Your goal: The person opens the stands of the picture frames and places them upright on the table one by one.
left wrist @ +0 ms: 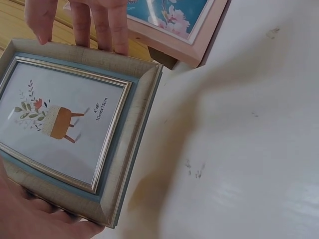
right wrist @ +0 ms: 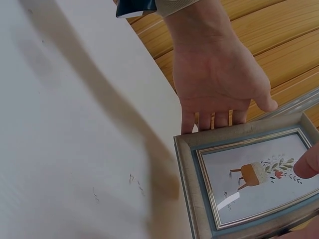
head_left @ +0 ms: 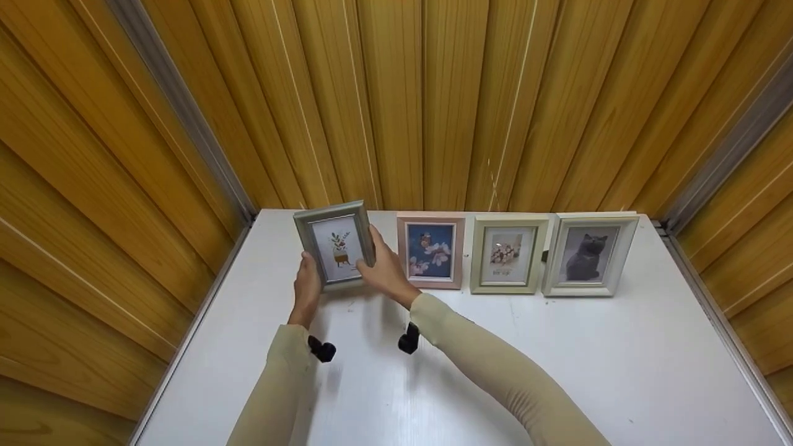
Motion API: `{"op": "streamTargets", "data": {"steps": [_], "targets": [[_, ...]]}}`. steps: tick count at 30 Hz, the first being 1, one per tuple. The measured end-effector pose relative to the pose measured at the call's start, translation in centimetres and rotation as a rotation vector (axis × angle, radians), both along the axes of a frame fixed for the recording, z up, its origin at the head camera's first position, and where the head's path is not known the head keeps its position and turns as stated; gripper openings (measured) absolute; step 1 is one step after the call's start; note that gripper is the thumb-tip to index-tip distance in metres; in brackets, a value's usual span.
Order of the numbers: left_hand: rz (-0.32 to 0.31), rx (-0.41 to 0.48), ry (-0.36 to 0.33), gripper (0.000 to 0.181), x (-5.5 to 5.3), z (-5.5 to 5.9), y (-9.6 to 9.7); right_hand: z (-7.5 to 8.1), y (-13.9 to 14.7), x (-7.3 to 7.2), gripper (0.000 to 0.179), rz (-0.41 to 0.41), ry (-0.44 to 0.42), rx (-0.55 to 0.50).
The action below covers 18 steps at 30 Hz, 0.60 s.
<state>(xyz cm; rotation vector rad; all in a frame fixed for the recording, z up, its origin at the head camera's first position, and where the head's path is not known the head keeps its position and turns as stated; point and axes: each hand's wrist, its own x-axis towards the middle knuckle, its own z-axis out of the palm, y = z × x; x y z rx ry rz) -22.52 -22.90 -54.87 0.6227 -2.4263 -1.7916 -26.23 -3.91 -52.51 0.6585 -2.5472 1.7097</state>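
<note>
A grey-green picture frame (head_left: 337, 243) with a plant-pot drawing is held tilted over the left of the white table, between both hands. My left hand (head_left: 307, 286) holds its left edge; the fingers reach behind the frame, partly hidden, and the thumb lies near the rim. At the opposite edge my right hand (head_left: 387, 270) grips the frame, its thumb over the front glass and its fingers behind. A pink picture frame (head_left: 430, 251) with blossoms stands just right of this hand. Blue inner trim shows on the held frame (left wrist: 117, 149) in the left wrist view.
Farther right stand a pale green picture frame (head_left: 509, 255) with a bouquet and a whitish picture frame (head_left: 590, 255) with a grey cat. Wood-patterned walls (head_left: 396, 105) enclose the white table (head_left: 650, 365) at the back and sides, with metal posts (head_left: 186, 105) at the corners.
</note>
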Motion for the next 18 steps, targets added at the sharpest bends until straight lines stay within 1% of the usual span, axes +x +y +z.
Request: {"op": "streamTargets", "data": {"steps": [3,7,13,18], "targets": [[0.008,-0.005,0.005,0.084,-0.3,-0.2,0.1,-0.1,0.0,0.0,0.083,0.001,-0.006,-0.005],[0.004,-0.012,0.022,0.082,-0.7,-0.5,0.1,-0.4,-0.1,-0.1,0.084,-0.009,-0.026,-0.001],[0.003,-0.001,0.061,0.083,-1.3,-1.6,0.1,-1.4,-0.6,-0.3,0.088,-0.040,-0.048,0.011],[0.000,-0.012,0.084,0.081,-2.1,-2.3,0.1,-1.8,-0.8,-0.3,0.089,-0.060,-0.053,-0.006]]}}
